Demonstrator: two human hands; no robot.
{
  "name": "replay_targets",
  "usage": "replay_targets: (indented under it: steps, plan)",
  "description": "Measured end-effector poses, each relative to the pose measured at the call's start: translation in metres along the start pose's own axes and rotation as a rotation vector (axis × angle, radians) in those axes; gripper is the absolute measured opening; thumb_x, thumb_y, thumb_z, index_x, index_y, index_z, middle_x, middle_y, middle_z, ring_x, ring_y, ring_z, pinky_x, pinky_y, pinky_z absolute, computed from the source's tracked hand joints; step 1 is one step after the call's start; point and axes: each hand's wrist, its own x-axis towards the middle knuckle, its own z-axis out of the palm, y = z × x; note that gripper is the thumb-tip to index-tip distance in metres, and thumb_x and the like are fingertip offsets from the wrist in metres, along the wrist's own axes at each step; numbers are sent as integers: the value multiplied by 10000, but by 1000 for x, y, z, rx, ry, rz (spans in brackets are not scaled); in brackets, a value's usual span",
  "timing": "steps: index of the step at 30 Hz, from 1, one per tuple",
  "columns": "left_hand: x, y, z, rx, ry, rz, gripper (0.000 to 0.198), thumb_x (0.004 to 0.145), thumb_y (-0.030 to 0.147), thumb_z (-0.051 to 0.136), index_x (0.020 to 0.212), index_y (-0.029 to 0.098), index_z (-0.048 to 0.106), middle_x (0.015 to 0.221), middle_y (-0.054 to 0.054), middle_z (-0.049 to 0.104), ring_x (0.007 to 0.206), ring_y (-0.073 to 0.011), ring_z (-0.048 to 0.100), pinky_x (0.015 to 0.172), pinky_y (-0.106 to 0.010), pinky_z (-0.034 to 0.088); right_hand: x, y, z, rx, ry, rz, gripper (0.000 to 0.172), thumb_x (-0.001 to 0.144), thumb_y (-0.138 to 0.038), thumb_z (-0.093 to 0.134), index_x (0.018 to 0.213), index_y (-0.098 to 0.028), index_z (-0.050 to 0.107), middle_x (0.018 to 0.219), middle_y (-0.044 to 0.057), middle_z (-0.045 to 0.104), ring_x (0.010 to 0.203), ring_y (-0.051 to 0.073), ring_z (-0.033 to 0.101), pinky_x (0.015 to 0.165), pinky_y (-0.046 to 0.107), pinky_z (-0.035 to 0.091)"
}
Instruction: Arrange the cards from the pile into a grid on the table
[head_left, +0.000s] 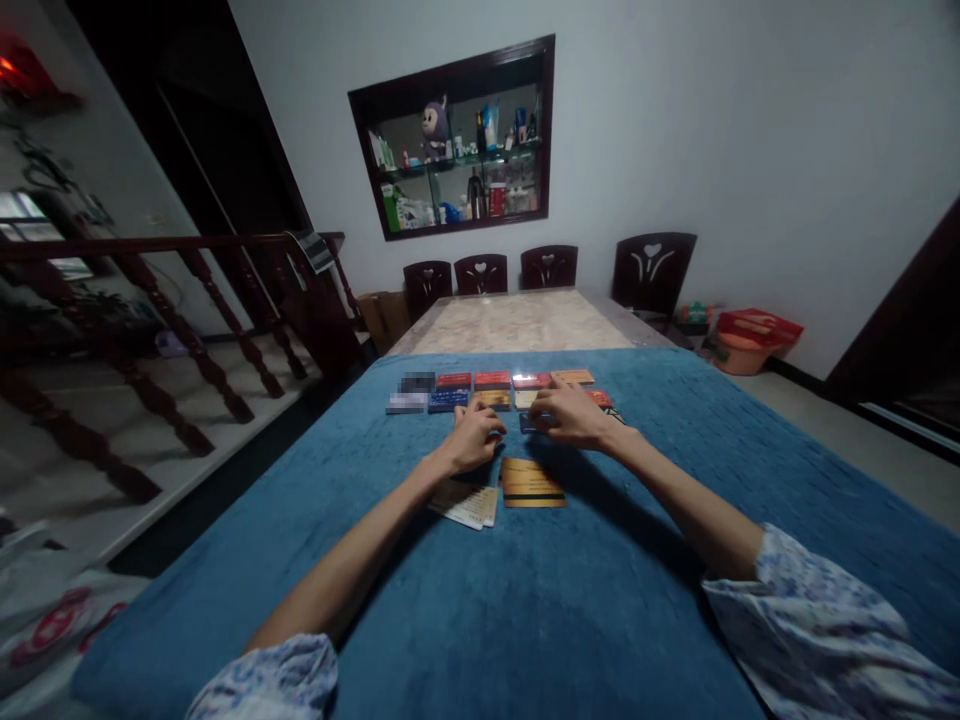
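Note:
My left hand (474, 438) hovers low at the near edge of the card rows, its fingers bent and apart with nothing seen between them. To its right, my right hand (571, 415) has its fingers bent down over a dark card (527, 424), whose left part shows at the fingertips. Two rows of cards lie ahead of the hands, among them a blue card (448, 401), a red card (454, 381) and a gold card (491, 399). Nearer to me are a gold card with a black stripe (534, 484) and some overlapping pale cards (466, 505), partly beneath my left wrist.
A blue cloth (600, 620) covers the near part of the long table (517, 320). Dark chairs (652, 272) stand around the far end. A wooden railing (202, 300) runs along the left, and a pink bucket (742, 350) sits on the floor at the right.

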Motion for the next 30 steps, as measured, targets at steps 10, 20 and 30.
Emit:
replay_targets:
  steps: [10, 20, 30]
  plan:
    - [-80, -28, -15, -3, 84, 96, 219, 907, 144, 542, 1003, 201, 731, 1035, -86, 715, 1154, -275, 466, 976, -477, 334, 4, -34, 6, 53, 20, -160, 148, 848, -179, 589, 845, -195, 736, 946, 88, 740, 1045, 258, 517, 801, 356, 302]
    - [-119, -21, -42, -129, -80, 56, 213, 881, 183, 596, 1054, 216, 716, 1141, -58, 701, 1257, -273, 422, 1108, -501, 295, -5, -78, 13, 75, -80, -381, 273, 838, -394, 642, 1005, -193, 720, 994, 108, 721, 1046, 286, 506, 817, 385, 314]
    - [-120, -17, -49, -162, -245, 33, 251, 801, 167, 645, 1040, 222, 700, 1264, -73, 664, 1324, -317, 376, 1097, -577, 295, -11, -95, 21, 5, -166, -473, 459, 848, -578, 606, 1000, -153, 686, 1033, 140, 664, 999, 289, 515, 796, 388, 354]
